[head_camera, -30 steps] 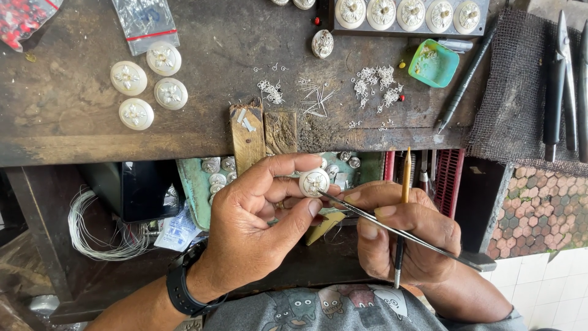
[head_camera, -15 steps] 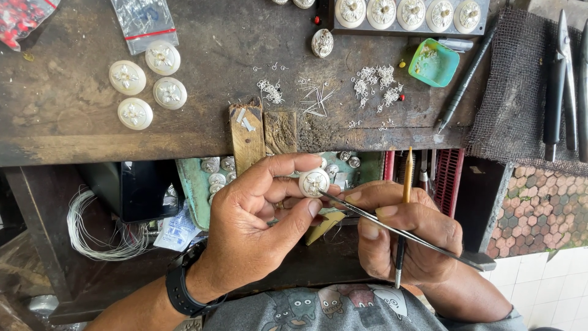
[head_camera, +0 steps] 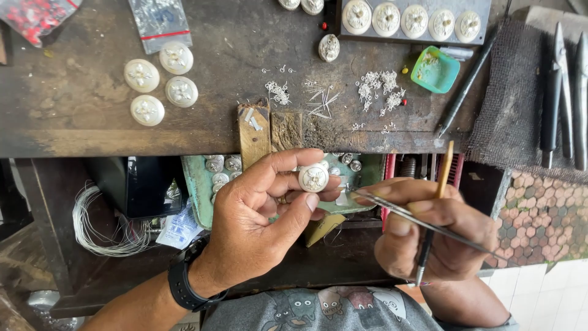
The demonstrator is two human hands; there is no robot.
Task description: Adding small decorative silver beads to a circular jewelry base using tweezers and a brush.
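Observation:
My left hand (head_camera: 257,214) pinches a small round white disc (head_camera: 313,178) with silver filigree on its face, held below the edge of the dark wooden workbench (head_camera: 92,132). To its right, my right hand (head_camera: 438,233) grips thin metal tweezers (head_camera: 422,224) together with a wooden-handled brush (head_camera: 433,211). The tweezer tips sit a little to the right of the disc, apart from it. A black watch is on my left wrist.
Several matching white discs (head_camera: 159,83) lie on the bench at left, more in a dark tray (head_camera: 416,21) at the back. Loose silver wire bits (head_camera: 376,86), a small green dish (head_camera: 435,68), a black tool (head_camera: 467,76) and pliers (head_camera: 560,92) on mesh lie right. A green tray (head_camera: 199,187) and wire coil (head_camera: 98,224) sit below.
My right hand has drawn the tweezers away to the right, off the disc. The view has shifted slightly; my left hand still holds the disc in place.

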